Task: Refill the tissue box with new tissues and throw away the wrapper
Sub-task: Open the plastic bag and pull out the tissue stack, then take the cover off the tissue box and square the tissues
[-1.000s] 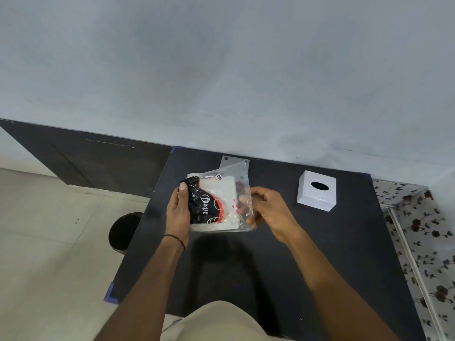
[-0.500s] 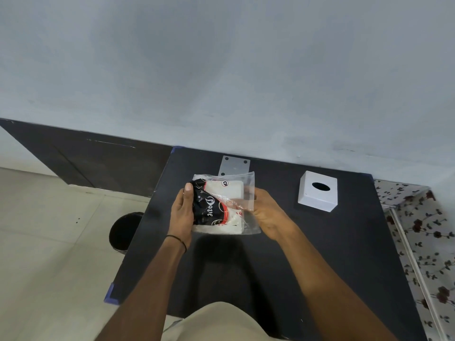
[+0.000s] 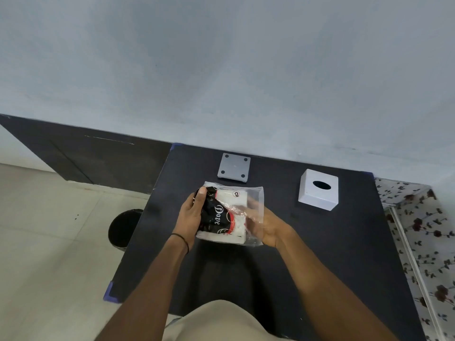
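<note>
Tissues point(image 3: 238, 219), a white stack sealed in a clear plastic wrapper point(image 3: 254, 200) with a black and red printed panel, are held just above the black table point(image 3: 320, 254), near its middle and toward the left edge. The pack is gripped along its left, printed side by the left hand point(image 3: 190, 215), whose thumb lies over the top corner while the fingers are curled beneath. The right hand point(image 3: 264, 223) is closed on the loose clear plastic at the pack's right end; its fingers are seen through the film, so it cannot be told how far they reach inside or behind it. A thin dark band is worn on the left wrist. The white tissue box point(image 3: 318, 189) is set upright on the table to the right of the pack, well apart from it, with its dark oval opening facing up. A grey square plate point(image 3: 234, 168) with four dark round feet lies flat near the wall point(image 3: 221, 70), just beyond the pack. A black bin point(image 3: 123, 227) stands on the pale tiled floor at the table's left side. Floral fabric point(image 3: 423, 230) is seen past the table's right edge.
</note>
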